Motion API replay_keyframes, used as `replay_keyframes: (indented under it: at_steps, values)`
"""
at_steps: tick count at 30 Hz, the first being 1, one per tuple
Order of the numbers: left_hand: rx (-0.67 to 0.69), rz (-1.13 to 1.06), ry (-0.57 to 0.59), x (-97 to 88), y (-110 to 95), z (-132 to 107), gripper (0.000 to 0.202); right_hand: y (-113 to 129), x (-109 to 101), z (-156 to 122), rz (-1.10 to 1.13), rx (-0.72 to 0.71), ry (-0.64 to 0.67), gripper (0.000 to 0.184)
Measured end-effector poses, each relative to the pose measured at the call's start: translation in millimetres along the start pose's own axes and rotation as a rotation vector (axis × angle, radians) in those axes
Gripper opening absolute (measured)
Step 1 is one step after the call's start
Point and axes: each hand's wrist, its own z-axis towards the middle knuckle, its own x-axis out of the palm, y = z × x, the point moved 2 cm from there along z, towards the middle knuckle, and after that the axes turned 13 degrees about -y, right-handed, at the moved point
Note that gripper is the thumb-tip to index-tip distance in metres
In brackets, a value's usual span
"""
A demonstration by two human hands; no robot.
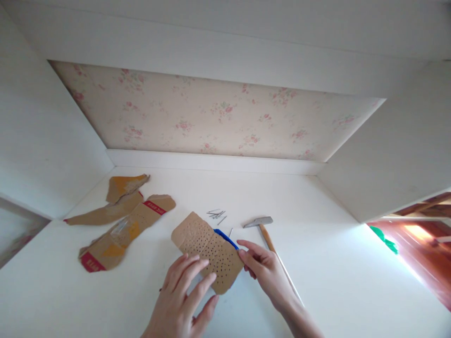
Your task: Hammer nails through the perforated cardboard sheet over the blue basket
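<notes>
A tan cardboard piece (211,251) with rounded corners and many small punched holes lies tilted in front of me. A blue strip (226,238) shows along its far edge; how it is joined to the cardboard I cannot tell. My left hand (183,293) is open, fingers spread over the near left edge of the cardboard. My right hand (262,267) pinches the right edge between thumb and forefinger, where the blue strip ends. Just beyond the cardboard lie several loose nails (216,215), and a single nail (231,232) is close to the blue strip.
A hammer (268,237) with a wooden handle lies to the right, partly behind my right forearm. Cut cardboard scraps (130,230) with red and orange markings lie at the left. The white surface (338,263) has side panels and a back wall with floral paper (197,112).
</notes>
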Motion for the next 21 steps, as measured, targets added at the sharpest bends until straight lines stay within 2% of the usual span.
replay_keyframes:
  at_steps: [3, 6, 12, 18, 21]
  values:
    - [0.050, 0.019, 0.039, 7.9, 0.7, 7.0, 0.020, -1.5, 1.6, 3.4, -0.023, -0.035, -0.032, 0.040]
    - [0.078, -0.009, 0.042, 12.3, 1.2, 8.5, 0.020, -3.7, 3.0, 6.8, -0.005, -0.038, -0.008, 0.040]
    - [0.042, -0.048, -0.004, 17.9, -0.7, -2.3, 0.017, -7.0, 2.4, 7.3, 0.049, -0.006, 0.036, 0.035]
    - [0.138, -0.085, -0.047, 20.4, -4.9, -5.5, 0.020, -8.6, 4.0, 9.9, 0.052, 0.001, 0.036, 0.033]
    - [0.139, -0.096, -0.042, 20.9, -5.1, -3.4, 0.021, -10.6, 5.4, 10.5, 0.050, 0.001, 0.017, 0.033]
